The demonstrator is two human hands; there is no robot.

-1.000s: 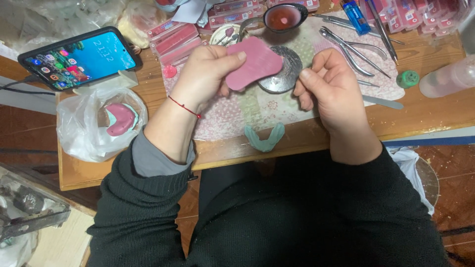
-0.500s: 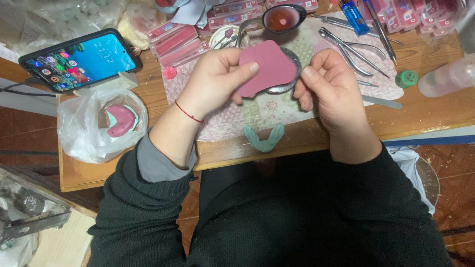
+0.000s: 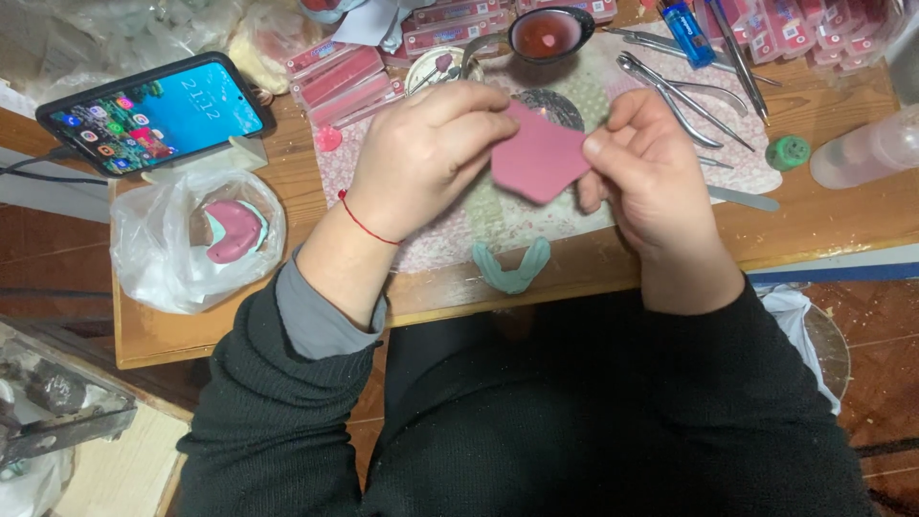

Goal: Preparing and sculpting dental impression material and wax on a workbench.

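Note:
A flat pink wax sheet (image 3: 538, 158) is held above the wooden table (image 3: 287, 330) between both hands. My left hand (image 3: 421, 158) pinches its left edge with fingers and thumb. My right hand (image 3: 651, 177) grips its right edge. Under the sheet lies a patterned cloth mat (image 3: 498, 215) with a round metal dish (image 3: 555, 101), partly hidden. A pale green horseshoe-shaped tray (image 3: 512, 268) lies at the table's near edge, just below the hands.
A lit phone (image 3: 153, 113) leans at the back left. A clear bag (image 3: 196, 239) holds a pink and green mould. Pliers and metal tools (image 3: 670, 81), a small bowl of red wax (image 3: 548, 33), pink wax strips (image 3: 345, 72), a green cap (image 3: 787, 151) and a plastic bottle (image 3: 866, 148) crowd the table.
The pink sheet has been turned and shifted right, from my left hand alone into both hands; my right hand now grips its right edge.

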